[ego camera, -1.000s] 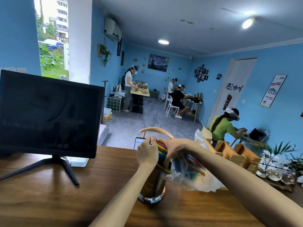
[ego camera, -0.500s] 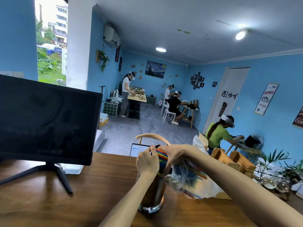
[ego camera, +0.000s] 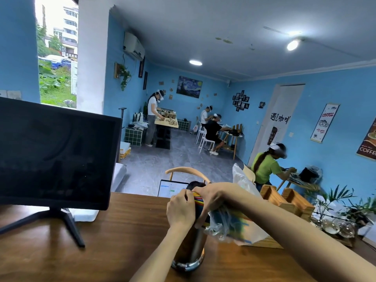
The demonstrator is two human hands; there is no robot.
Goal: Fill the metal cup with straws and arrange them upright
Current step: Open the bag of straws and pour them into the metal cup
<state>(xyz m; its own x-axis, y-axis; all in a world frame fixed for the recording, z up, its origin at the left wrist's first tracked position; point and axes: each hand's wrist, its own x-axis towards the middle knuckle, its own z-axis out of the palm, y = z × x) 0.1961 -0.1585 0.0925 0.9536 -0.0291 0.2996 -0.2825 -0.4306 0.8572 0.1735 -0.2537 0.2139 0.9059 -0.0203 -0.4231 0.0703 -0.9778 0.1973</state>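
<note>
Lowered view; rainbow straws (ego camera: pixel 198 201) bunched upright.

The supporting surface is a wooden table (ego camera: pixel 122 247) with a dark brown grain finish. A black monitor (ego camera: pixel 55 153) stands on its left part on a splayed black stand (ego camera: pixel 67 222). A white flat object (ego camera: pixel 85 215) lies behind the stand. The metal cup (ego camera: pixel 190 253) stands upright near the table centre. At the right edge sits a light wooden box (ego camera: pixel 284 202), partly hidden behind a clear plastic bag (ego camera: pixel 234 222).
</note>
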